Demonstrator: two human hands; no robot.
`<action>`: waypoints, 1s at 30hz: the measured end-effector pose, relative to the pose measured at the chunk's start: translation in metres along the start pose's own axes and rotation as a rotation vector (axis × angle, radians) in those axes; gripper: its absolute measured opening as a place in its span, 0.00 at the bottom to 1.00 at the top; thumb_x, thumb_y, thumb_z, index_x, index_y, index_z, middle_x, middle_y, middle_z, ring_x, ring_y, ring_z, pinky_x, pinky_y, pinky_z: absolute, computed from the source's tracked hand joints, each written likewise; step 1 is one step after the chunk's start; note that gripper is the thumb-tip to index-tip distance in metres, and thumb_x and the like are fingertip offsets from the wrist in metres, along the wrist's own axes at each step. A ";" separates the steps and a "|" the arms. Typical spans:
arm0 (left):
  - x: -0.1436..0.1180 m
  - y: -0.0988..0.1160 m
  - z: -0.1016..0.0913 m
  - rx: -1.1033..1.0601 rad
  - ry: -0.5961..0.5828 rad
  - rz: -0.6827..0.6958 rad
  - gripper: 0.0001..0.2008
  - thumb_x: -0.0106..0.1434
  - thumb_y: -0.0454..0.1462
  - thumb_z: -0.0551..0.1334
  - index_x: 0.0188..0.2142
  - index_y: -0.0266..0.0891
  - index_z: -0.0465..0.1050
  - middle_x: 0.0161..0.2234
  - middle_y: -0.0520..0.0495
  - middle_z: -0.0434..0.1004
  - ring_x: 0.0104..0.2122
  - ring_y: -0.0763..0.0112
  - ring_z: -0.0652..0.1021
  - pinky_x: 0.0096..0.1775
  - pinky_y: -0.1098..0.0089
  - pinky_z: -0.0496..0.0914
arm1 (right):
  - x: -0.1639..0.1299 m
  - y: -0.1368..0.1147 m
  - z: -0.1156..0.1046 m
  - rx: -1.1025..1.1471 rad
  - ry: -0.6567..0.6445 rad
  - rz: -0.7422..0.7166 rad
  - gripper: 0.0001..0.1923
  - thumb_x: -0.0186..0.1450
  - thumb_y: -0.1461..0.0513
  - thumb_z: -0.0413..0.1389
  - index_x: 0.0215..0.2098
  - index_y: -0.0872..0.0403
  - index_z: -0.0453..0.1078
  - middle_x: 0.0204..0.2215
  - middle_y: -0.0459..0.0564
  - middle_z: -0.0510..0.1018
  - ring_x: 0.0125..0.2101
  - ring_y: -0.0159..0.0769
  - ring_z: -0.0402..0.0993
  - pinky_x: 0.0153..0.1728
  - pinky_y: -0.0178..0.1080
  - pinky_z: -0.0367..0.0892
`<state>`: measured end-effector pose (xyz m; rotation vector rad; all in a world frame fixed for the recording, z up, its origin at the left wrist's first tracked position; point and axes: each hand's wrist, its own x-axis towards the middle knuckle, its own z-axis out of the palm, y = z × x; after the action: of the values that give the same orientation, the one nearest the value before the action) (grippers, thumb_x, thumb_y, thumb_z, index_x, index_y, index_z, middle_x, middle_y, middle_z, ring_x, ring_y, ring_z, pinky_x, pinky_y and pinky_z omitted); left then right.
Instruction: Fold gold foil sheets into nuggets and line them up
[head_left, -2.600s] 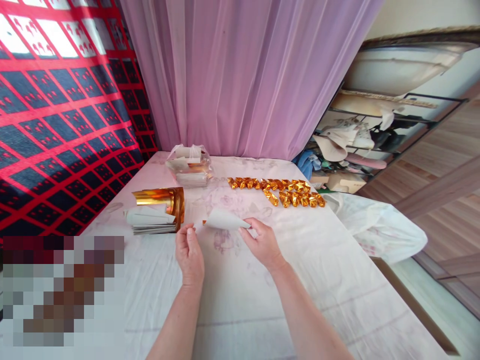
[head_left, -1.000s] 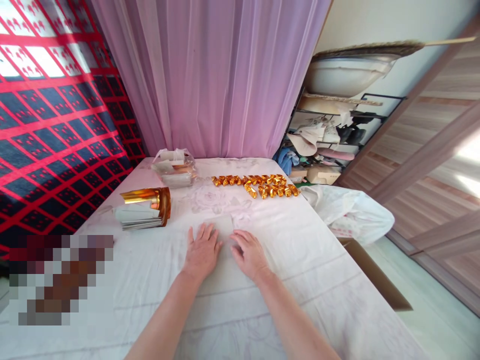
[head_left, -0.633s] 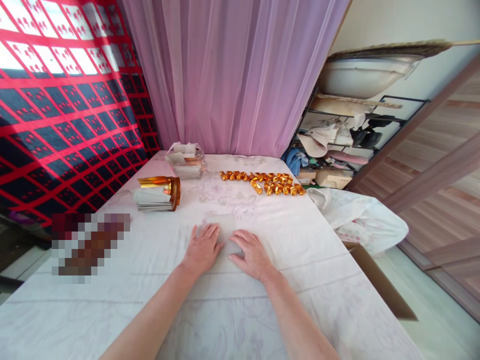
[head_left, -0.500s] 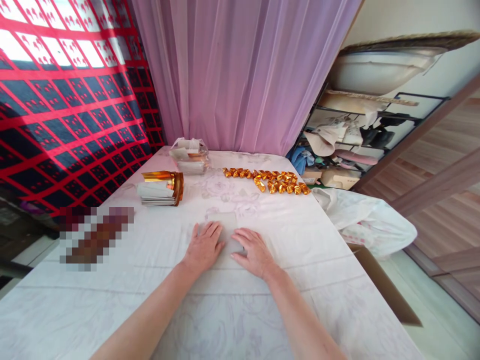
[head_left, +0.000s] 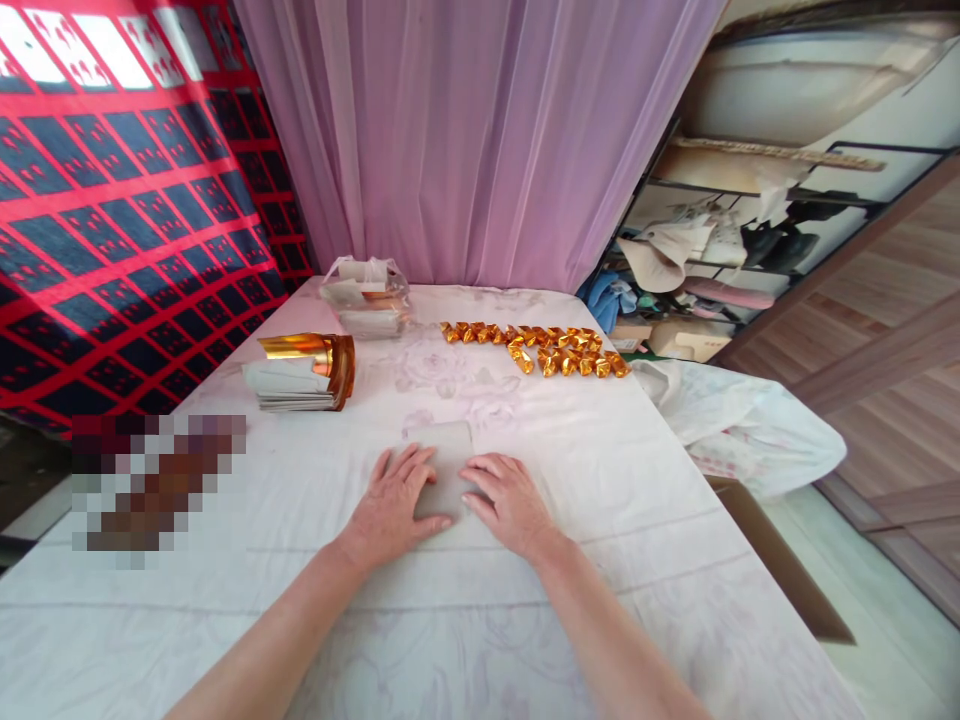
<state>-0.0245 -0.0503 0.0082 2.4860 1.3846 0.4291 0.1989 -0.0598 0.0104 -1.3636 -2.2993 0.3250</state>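
Note:
A pale grey sheet of paper [head_left: 445, 440] lies flat on the bed-like surface in front of me. My left hand [head_left: 394, 500] rests on its left part, fingers spread and thumb stretched toward the middle. My right hand [head_left: 506, 500] lies along the right side of the same sheet, its fingers loosely extended and slightly bent. Both palms face down, and neither hand grips anything. The near part of the sheet is partly hidden by my hands.
Far left sits a stack of folded gold-and-grey paper [head_left: 296, 380], with a clear plastic bag [head_left: 367, 310] of paper behind it. Rows of folded gold pieces [head_left: 559, 345] lie at the far right. A white plastic bag [head_left: 750, 425] and a cardboard box [head_left: 780, 560] stand beyond the right edge.
My left hand has shifted slightly left, its thumb spreading further from the fingers. The right hand stays nearly in place. The camera view has moved a little.

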 end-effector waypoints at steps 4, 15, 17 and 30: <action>0.000 -0.002 0.004 -0.011 0.037 -0.006 0.15 0.60 0.46 0.65 0.42 0.43 0.68 0.62 0.42 0.66 0.65 0.52 0.62 0.64 0.44 0.52 | 0.006 0.000 -0.006 0.034 -0.035 0.033 0.14 0.66 0.59 0.59 0.49 0.49 0.74 0.48 0.50 0.76 0.50 0.40 0.70 0.52 0.45 0.62; 0.000 -0.001 0.006 -0.034 0.085 -0.003 0.11 0.66 0.47 0.60 0.39 0.43 0.69 0.59 0.42 0.70 0.63 0.55 0.65 0.63 0.45 0.53 | 0.010 0.014 -0.008 0.140 0.052 0.039 0.17 0.63 0.53 0.59 0.49 0.48 0.75 0.48 0.52 0.78 0.50 0.41 0.71 0.53 0.44 0.64; 0.000 -0.001 0.006 -0.030 0.076 -0.001 0.11 0.66 0.47 0.59 0.39 0.43 0.69 0.60 0.42 0.70 0.63 0.54 0.65 0.63 0.45 0.53 | 0.022 0.032 -0.016 0.056 0.176 0.283 0.13 0.66 0.56 0.53 0.42 0.51 0.77 0.40 0.52 0.81 0.42 0.38 0.75 0.47 0.39 0.67; 0.001 -0.003 0.006 -0.005 0.111 0.022 0.08 0.64 0.44 0.60 0.38 0.44 0.69 0.58 0.43 0.71 0.61 0.53 0.67 0.62 0.45 0.56 | 0.121 0.120 -0.043 -0.231 0.183 0.980 0.20 0.68 0.50 0.49 0.45 0.52 0.76 0.40 0.57 0.81 0.42 0.46 0.77 0.40 0.42 0.68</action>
<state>-0.0237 -0.0483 0.0015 2.5092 1.3959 0.5823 0.2625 0.1037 0.0292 -2.4482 -1.3960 0.2055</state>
